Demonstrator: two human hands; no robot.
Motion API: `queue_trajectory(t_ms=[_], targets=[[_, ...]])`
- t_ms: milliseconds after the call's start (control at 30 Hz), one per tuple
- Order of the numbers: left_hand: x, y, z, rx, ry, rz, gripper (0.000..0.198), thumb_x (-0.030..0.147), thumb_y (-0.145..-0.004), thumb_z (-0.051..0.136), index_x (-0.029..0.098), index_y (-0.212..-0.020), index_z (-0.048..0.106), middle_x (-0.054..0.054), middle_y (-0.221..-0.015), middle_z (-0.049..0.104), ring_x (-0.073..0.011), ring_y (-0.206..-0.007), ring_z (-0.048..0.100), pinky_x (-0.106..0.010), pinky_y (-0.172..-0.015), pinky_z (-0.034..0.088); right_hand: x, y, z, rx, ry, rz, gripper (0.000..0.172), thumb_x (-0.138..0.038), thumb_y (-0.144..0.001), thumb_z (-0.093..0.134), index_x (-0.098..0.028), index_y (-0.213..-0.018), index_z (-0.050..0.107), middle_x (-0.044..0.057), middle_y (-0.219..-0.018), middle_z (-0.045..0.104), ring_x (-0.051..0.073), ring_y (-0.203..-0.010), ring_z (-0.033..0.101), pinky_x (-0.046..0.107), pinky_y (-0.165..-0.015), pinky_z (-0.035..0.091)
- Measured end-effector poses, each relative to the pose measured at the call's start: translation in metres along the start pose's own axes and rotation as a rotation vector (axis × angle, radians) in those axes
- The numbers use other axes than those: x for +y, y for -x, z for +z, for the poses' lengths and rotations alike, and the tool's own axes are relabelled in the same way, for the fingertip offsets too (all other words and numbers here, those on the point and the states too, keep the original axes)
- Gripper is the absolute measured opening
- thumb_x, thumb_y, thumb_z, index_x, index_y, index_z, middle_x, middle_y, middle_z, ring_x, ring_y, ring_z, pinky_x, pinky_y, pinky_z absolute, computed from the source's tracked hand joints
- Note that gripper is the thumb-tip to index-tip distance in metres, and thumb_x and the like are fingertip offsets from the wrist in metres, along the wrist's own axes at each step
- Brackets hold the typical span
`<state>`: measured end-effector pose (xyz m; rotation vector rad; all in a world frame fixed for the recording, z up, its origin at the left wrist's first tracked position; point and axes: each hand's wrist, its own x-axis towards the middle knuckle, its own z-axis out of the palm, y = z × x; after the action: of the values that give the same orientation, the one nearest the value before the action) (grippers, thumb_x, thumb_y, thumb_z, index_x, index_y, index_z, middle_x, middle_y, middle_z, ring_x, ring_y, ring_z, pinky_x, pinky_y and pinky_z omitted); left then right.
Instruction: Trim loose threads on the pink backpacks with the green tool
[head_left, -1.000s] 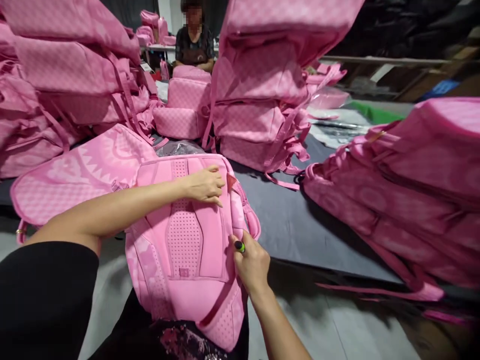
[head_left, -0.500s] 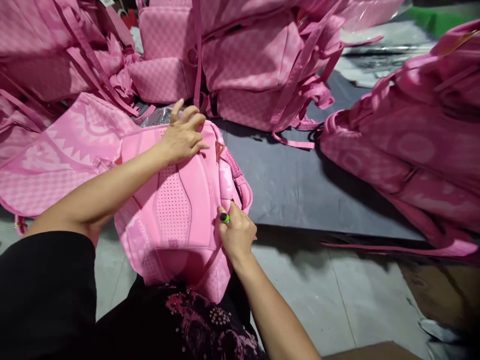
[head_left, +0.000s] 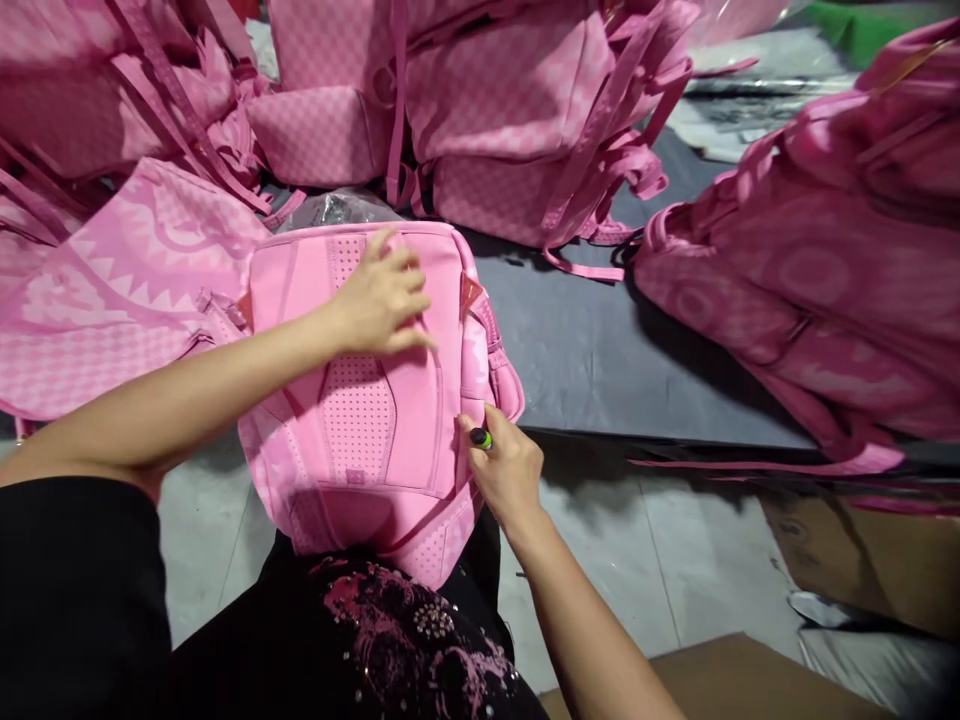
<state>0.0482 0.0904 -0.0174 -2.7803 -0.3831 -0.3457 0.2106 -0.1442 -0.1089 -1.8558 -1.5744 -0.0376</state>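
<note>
A pink backpack (head_left: 420,400) leans between my lap and the table edge, its padded, perforated back panel facing up. Over the upper part of that panel is my left hand (head_left: 386,300), fingers spread and slightly blurred, holding nothing. At the backpack's right side, my right hand (head_left: 508,468) is closed around a slim tool with a black and green end (head_left: 481,438); the rest of it is hidden in the fist. The thumb and forefinger are against the side seam. A pink patterned flap (head_left: 142,290) with a toothed print spreads out to the left, beside the backpack.
Several pink checked backpacks (head_left: 510,100) stand along the back of the dark table (head_left: 600,340). Another large pink backpack (head_left: 825,270) is at the right, its strap hanging over the edge. Clear plastic (head_left: 349,208) lies behind the work. Cardboard (head_left: 720,680) is on the floor.
My left hand has moved down from the backpack's top edge onto the back panel. The backpack and my right hand appear slightly farther right, as the view has shifted.
</note>
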Motion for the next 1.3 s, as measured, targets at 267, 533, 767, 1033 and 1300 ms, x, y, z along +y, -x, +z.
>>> queue_trajectory(t_ms=[267,533,767,1033,1300], targets=[[0.056,0.022,0.002,0.018,0.083,0.004,0.042,0.058,-0.086,0.065,0.017,-0.088,0.067,-0.007,-0.090,0.068,-0.0280,-0.105,0.056,-0.059,-0.112,0.037,-0.025,-0.051,-0.069,0.036,-0.698,0.261,0.086,-0.090,-0.083,0.035,-0.017,-0.112,0.070,0.001,-0.057,0.062,0.018,-0.046,0.060,0.028,-0.042,0.044],[0.063,0.037,0.008,0.244,0.109,0.003,0.029,0.045,-0.092,0.062,0.019,-0.081,0.065,-0.003,-0.085,0.065,-0.0228,-0.100,0.056,-0.056,-0.115,0.039,-0.033,-0.048,-0.025,-0.100,-0.839,0.430,0.033,-0.046,-0.078,0.082,-0.022,-0.098,0.073,0.004,-0.090,0.076,0.018,-0.073,0.070,0.031,-0.067,0.056],[0.061,0.035,0.013,0.246,0.112,-0.012,0.024,0.042,-0.091,0.064,0.020,-0.080,0.065,-0.001,-0.084,0.065,-0.0214,-0.100,0.057,-0.055,-0.115,0.041,-0.043,-0.054,-0.006,-0.042,-0.655,0.369,0.025,-0.045,-0.085,0.072,-0.020,-0.089,0.070,0.000,-0.074,0.069,0.015,-0.061,0.061,0.028,-0.058,0.048],[0.060,0.036,0.016,0.204,0.124,-0.015,0.025,0.041,-0.094,0.059,0.021,-0.080,0.063,-0.001,-0.084,0.060,-0.0216,-0.102,0.055,-0.054,-0.119,0.037,-0.040,-0.056,-0.004,-0.082,-0.626,0.384,0.029,-0.048,-0.086,0.070,-0.020,-0.091,0.069,0.000,-0.073,0.067,0.015,-0.060,0.059,0.029,-0.057,0.047],[0.062,0.037,0.017,0.198,0.129,-0.029,0.025,0.042,-0.095,0.060,0.021,-0.083,0.064,-0.001,-0.086,0.061,-0.0206,-0.103,0.054,-0.054,-0.121,0.035,-0.041,-0.056,-0.002,-0.055,-0.641,0.388,0.027,-0.046,-0.087,0.071,-0.019,-0.087,0.070,0.000,-0.071,0.066,0.015,-0.060,0.059,0.030,-0.057,0.048]])
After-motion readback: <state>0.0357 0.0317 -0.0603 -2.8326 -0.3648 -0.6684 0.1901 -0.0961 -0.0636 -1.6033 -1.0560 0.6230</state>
